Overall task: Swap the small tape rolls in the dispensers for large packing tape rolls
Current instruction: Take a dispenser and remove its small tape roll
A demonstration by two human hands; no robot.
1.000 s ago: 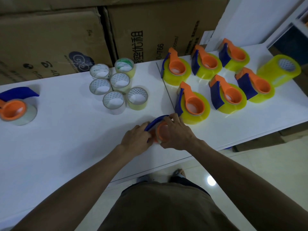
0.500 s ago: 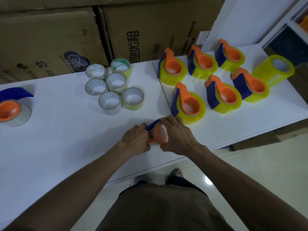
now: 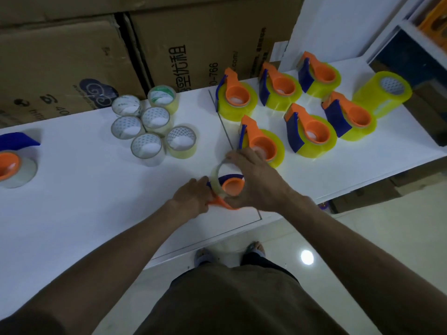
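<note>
Pulling a small roll (image 3: 219, 176) off the dispenser (image 3: 232, 187): right hand (image 3: 256, 180) grips it, left hand (image 3: 193, 198) grips the handle. Six big-roll dispensers (image 3: 310, 134) look done upper right; one (image 3: 11, 163) waits far left.

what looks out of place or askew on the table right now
Mainly the small tape roll: the right hand holds it tilted, half off the dispenser that the left hand steadies. Also, one large yellow roll lies on its side at the far right, without a dispenser.
</note>
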